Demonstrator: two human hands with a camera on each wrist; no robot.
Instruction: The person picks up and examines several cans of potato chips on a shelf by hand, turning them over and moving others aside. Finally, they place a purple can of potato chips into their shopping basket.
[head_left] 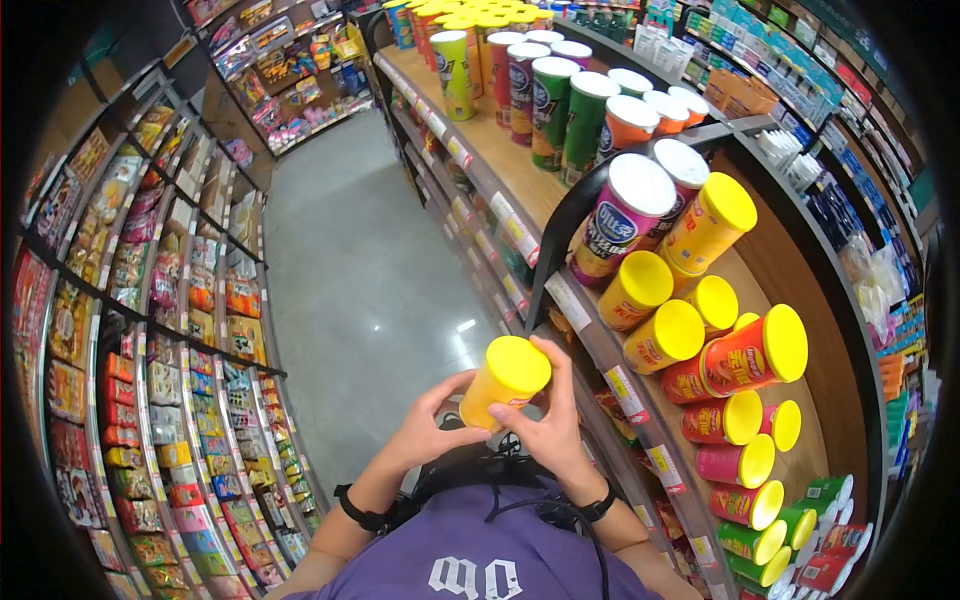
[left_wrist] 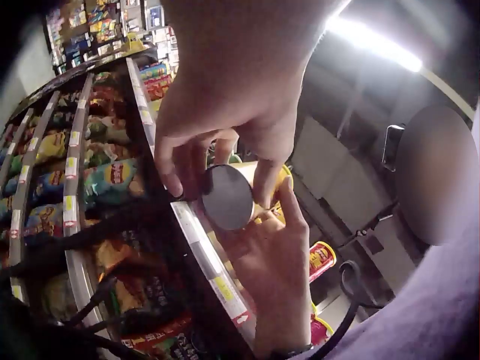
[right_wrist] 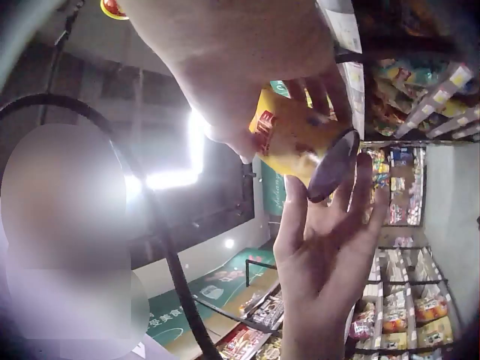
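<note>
A yellow canister with a yellow lid (head_left: 518,366) is held tilted between both hands, in front of the person's body. The left hand (head_left: 437,425) has its thumb and fingers around the lower left side. The right hand (head_left: 552,415) grips the right side, thumb across the front. In the left wrist view the canister's grey base (left_wrist: 228,197) faces the camera, between the left hand (left_wrist: 232,97) and the right hand (left_wrist: 274,262). The right wrist view shows the yellow canister (right_wrist: 292,135) with red lettering, the right hand (right_wrist: 247,67) above and the left hand (right_wrist: 326,255) below.
At the right, a shelf (head_left: 790,290) bears yellow-lidded canisters (head_left: 665,337), white-lidded ones (head_left: 625,215) and green ones. Packaged snacks fill the left shelves (head_left: 165,400). Between the shelves runs a grey floor aisle (head_left: 350,260). A dark cord (head_left: 600,540) hangs over the purple shirt.
</note>
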